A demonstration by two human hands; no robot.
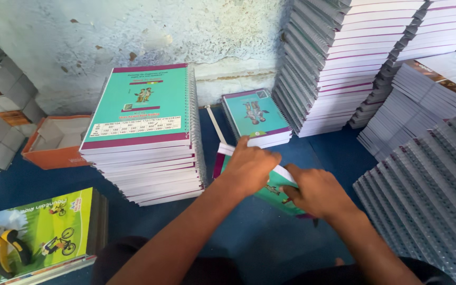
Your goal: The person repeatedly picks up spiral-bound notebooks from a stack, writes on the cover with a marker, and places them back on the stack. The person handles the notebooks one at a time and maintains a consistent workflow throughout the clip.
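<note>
Both hands, left hand [249, 168] and right hand [316, 191], curl closed around a tilted teal spiral notebook [270, 186].

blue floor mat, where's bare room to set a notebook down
Bare blue floor mat lies between the forearms, and behind the teal spiral notebook both hands hold. Crowded: teal-covered stack left, tall white spiral stacks and fanned grey stacks right.

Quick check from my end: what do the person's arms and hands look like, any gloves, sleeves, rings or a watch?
Both arms are bare to past the elbow: no sleeves in view. The left hand and right hand are ungloved, with no rings, watch or wristband visible. Fingertips are partly hidden.
</note>
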